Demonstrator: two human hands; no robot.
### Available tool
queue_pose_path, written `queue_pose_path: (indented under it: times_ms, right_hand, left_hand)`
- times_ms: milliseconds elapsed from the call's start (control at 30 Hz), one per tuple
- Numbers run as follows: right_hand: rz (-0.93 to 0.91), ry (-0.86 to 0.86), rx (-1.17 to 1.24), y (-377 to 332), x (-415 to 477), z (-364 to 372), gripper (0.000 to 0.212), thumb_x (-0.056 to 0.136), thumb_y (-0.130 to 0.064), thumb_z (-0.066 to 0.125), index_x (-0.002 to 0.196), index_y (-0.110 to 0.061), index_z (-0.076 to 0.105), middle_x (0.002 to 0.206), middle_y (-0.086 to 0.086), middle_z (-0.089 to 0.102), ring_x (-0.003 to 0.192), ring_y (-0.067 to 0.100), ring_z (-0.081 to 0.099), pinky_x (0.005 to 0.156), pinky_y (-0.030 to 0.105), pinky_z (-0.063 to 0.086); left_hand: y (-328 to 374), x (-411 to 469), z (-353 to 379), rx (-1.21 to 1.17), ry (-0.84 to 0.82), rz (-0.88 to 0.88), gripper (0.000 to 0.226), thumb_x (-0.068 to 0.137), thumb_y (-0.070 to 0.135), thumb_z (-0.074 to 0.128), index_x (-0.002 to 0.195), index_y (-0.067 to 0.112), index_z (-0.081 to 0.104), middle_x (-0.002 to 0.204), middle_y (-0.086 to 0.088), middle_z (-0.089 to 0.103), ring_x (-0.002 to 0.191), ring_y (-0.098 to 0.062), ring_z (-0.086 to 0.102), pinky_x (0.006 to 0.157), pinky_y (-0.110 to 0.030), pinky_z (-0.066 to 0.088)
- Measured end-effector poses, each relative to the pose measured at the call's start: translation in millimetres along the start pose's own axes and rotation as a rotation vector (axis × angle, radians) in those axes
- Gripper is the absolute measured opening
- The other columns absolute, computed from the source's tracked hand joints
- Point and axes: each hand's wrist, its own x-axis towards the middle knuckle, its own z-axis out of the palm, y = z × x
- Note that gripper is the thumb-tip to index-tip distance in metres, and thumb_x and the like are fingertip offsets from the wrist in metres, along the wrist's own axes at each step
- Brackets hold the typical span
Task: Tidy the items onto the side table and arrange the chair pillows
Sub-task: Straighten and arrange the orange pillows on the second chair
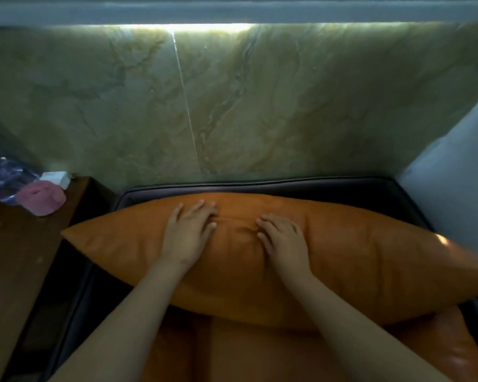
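Pressing down with the left hand (pixel 188 230), fingers spread flat, gripping nothing; same with the right hand (pixel 283 238) just beside it. Under both palms, an orange leather pillow (pixel 356 257), lying across the dark chair (pixel 287 186) above the orange seat cushion (pixel 260 354). Out left, on the wooden side table (pixel 20 257): pink soft item (pixel 43 198), white box (pixel 56 179), purple plastic bag (pixel 6 177), any lettering too blurred to read.
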Motion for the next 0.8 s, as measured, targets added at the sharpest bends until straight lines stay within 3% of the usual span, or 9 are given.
queue_pose_path:
  times_ms: [100,167,267,400,567,700,800]
  right_hand:
    - [-0.061,-0.104,-0.076,22,3,-18,0.048,0.098,-0.044,0.032,0.142,-0.026,0.04,0.151,-0.003,0.037,0.142,0.014,0.026,0.116,0.033,0.008]
    - [-0.01,-0.074,-0.143,32,6,-32,0.059,0.096,-0.057,0.027,0.147,-0.027,0.03,0.156,-0.004,0.026,0.145,0.013,0.016,0.118,0.036,0.004]
    - [0.143,-0.004,-0.251,71,-9,-45,0.074,0.09,-0.069,0.016,0.145,-0.024,0.034,0.152,-0.001,0.035,0.143,0.015,0.024,0.118,0.041,0.01]
    - [0.167,-0.054,-0.324,94,-27,-42,0.081,0.088,-0.072,0.014,0.144,-0.019,0.039,0.148,0.003,0.041,0.141,0.018,0.029,0.117,0.045,0.011]
    - [0.173,-0.034,-0.324,96,-14,-30,0.069,0.094,-0.061,0.02,0.137,-0.016,0.05,0.14,0.007,0.051,0.135,0.023,0.04,0.115,0.048,0.017]
    - [0.141,0.0,-0.321,101,-6,-25,0.06,0.098,-0.049,0.023,0.123,-0.013,0.063,0.125,0.009,0.063,0.123,0.025,0.054,0.109,0.046,0.024]
    - [0.102,0.125,-0.262,100,-7,-25,0.054,0.098,-0.043,0.027,0.111,-0.014,0.07,0.113,0.005,0.07,0.112,0.022,0.061,0.105,0.041,0.029]
  left_hand:
    - [16,7,1,0.128,0.006,0.0,0.044,0.099,0.043,0.037,0.14,0.027,0.042,0.148,0.007,0.041,0.142,-0.007,0.024,0.118,-0.036,0.004]
    - [11,2,-1,0.216,-0.044,0.05,0.063,0.093,0.061,0.026,0.146,0.026,0.033,0.153,0.007,0.033,0.145,-0.009,0.019,0.119,-0.04,0.004]
    - [-5,-4,-6,0.338,-0.078,0.139,0.084,0.083,0.077,0.015,0.149,0.026,0.029,0.156,0.005,0.028,0.146,-0.012,0.017,0.119,-0.043,0.006]
    - [-23,0,-10,0.404,-0.05,0.063,0.082,0.084,0.075,0.02,0.144,0.023,0.041,0.151,-0.001,0.038,0.142,-0.02,0.028,0.117,-0.045,0.016]
    - [-17,11,-4,0.46,-0.079,0.033,0.071,0.089,0.065,0.023,0.14,0.021,0.047,0.144,-0.004,0.048,0.136,-0.023,0.039,0.114,-0.045,0.022]
    - [-9,16,0,0.529,-0.08,0.044,0.061,0.094,0.05,0.023,0.131,0.016,0.058,0.131,-0.01,0.06,0.122,-0.031,0.053,0.103,-0.049,0.034]
    - [-5,13,3,0.554,-0.001,0.085,0.055,0.095,0.041,0.028,0.122,0.012,0.066,0.12,-0.011,0.067,0.112,-0.032,0.061,0.095,-0.048,0.04]
